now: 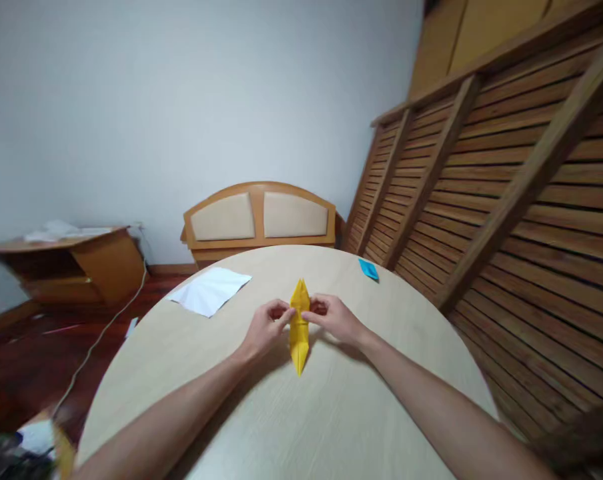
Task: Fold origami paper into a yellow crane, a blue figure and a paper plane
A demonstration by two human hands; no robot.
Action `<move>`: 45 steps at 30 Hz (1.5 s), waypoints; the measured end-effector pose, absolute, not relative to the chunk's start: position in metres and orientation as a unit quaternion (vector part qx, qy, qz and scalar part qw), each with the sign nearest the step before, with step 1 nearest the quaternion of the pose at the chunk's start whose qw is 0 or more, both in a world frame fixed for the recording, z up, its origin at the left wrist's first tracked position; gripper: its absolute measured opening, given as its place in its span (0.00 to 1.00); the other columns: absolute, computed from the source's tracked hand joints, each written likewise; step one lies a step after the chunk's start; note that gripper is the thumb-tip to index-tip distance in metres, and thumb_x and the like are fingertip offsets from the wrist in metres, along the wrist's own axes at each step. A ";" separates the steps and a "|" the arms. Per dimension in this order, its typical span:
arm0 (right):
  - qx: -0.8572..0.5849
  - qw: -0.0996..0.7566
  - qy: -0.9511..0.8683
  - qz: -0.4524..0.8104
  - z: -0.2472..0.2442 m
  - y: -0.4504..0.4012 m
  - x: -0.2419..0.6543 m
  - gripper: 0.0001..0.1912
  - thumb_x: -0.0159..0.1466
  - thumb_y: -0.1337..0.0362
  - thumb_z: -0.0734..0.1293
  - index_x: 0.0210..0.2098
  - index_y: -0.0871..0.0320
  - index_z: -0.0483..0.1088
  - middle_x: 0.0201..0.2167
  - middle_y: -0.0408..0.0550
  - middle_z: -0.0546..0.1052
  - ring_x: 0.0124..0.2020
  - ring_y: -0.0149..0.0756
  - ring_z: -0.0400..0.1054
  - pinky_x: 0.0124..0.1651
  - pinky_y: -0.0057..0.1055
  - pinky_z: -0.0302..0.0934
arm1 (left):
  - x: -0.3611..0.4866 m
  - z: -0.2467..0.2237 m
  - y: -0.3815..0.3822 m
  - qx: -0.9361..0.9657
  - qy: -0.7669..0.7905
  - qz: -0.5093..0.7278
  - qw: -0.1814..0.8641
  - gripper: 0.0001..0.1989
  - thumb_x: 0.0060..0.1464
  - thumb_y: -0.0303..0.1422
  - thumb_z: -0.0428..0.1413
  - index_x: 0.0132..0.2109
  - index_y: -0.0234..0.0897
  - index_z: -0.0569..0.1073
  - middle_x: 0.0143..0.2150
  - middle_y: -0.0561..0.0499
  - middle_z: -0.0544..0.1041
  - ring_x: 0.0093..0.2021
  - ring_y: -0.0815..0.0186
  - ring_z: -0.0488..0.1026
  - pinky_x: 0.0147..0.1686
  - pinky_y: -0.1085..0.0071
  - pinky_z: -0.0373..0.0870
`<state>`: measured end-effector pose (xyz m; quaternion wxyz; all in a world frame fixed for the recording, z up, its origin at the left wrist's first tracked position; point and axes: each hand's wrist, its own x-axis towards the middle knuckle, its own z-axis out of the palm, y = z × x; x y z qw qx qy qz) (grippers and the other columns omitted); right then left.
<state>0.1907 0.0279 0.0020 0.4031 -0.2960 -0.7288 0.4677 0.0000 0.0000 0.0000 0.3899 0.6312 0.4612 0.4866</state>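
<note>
A long piece of folded yellow paper [299, 340], pointed at both ends, is held over the middle of the round table. My left hand [269, 325] pinches its left edge, with the thumb on the near face. On the opposite edge, my right hand [335, 317] grips it in the same way, thumb pressed near the middle. Creases run along and across the paper. The fingers behind it are partly hidden.
A creased white sheet [211, 291] lies on the round table [371, 413] at the left. A small blue packet [368, 269] rests near the far right edge. Wooden slats [481, 220] lean close on the right; a headboard [259, 213] stands behind.
</note>
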 end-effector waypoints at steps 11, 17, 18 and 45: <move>-0.317 0.402 -0.716 0.474 0.001 0.028 0.187 0.18 0.58 0.51 0.72 0.35 0.61 0.71 0.29 0.47 0.77 0.31 0.36 0.72 0.35 0.31 0.63 | -0.001 -0.002 0.006 0.611 0.449 0.466 0.456 0.27 0.40 0.53 0.65 0.34 0.34 0.70 0.24 0.54 0.73 0.22 0.72 0.67 0.19 0.79 0.60; -0.304 0.450 -0.671 0.505 0.001 0.024 0.185 0.24 0.58 0.54 0.73 0.45 0.53 0.58 0.27 0.39 0.76 0.30 0.34 0.72 0.36 0.31 0.65 | 0.000 -0.003 0.006 0.577 0.443 0.514 0.454 0.27 0.42 0.51 0.65 0.36 0.41 0.58 0.21 0.60 0.71 0.19 0.74 0.65 0.17 0.82 0.58; -0.297 0.448 -0.679 0.500 0.001 0.023 0.185 0.21 0.58 0.54 0.72 0.43 0.54 0.59 0.28 0.39 0.76 0.31 0.34 0.72 0.37 0.32 0.65 | -0.001 -0.002 0.005 0.579 0.443 0.518 0.447 0.27 0.43 0.50 0.65 0.35 0.41 0.58 0.20 0.61 0.70 0.19 0.75 0.64 0.16 0.82 0.58; -0.287 0.414 -0.709 0.493 -0.004 0.036 0.195 0.23 0.53 0.61 0.75 0.45 0.59 0.70 0.38 0.49 0.77 0.38 0.36 0.72 0.46 0.37 0.66 | -0.003 -0.002 0.002 0.701 0.428 0.460 0.338 0.21 0.51 0.38 0.60 0.52 0.38 0.75 0.51 0.45 0.77 0.43 0.65 0.74 0.37 0.73 0.72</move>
